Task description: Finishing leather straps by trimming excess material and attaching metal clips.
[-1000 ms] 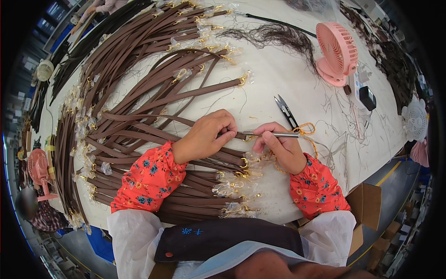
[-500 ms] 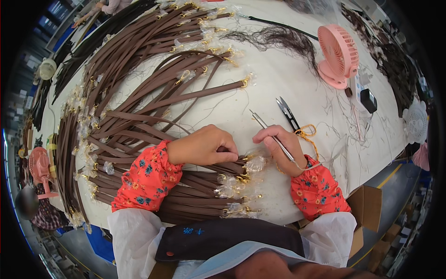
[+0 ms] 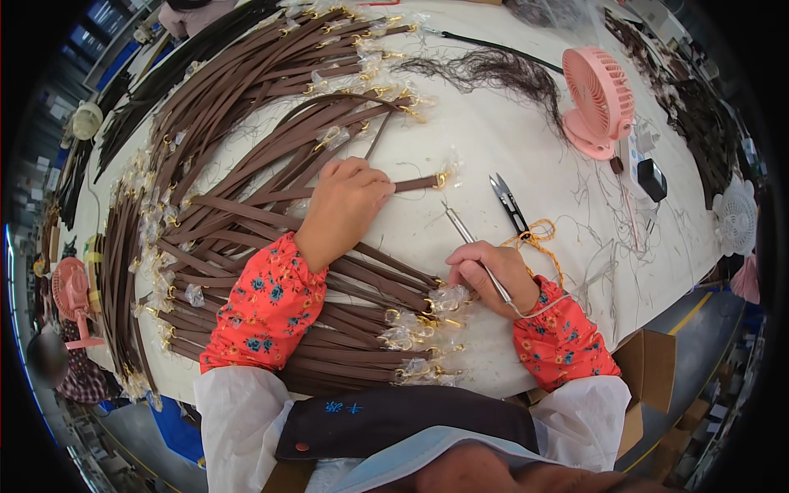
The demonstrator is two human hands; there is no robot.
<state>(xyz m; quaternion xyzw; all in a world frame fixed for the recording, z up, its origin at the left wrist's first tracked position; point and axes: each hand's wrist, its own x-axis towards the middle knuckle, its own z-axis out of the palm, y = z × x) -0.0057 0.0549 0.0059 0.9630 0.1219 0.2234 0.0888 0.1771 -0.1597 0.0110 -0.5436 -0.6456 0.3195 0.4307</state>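
My left hand (image 3: pixel 345 201) has its fingers curled over a brown strap (image 3: pixel 415 184), whose gold clasp (image 3: pixel 440 179) carries a clear wrap. Brown straps (image 3: pixel 238 214) with gold clasps lie beneath and around it. My right hand (image 3: pixel 501 279) grips a slim silver pen-like tool (image 3: pixel 464 228) with a pale cord, its tip pointing up and left toward that strap's end. Beside it lie black thread snips (image 3: pixel 509 205) and a tangle of orange braided string (image 3: pixel 538 237).
A pink fan (image 3: pixel 596 99), power strip (image 3: pixel 645 164), dark thread heap (image 3: pixel 493 70) and white fan (image 3: pixel 733 218) are at right and back. Black straps (image 3: pixel 115 131) and another pink fan (image 3: pixel 70 292) are left. Co-workers (image 3: pixel 187 16) are at the edges; a cardboard box (image 3: pixel 653 370) sits below the table (image 3: pixel 625 263).
My left hand moved down, then up to a strap higher on the table, which has shifted downward. My right hand moved slightly down, turning the tool from level to tip-up.
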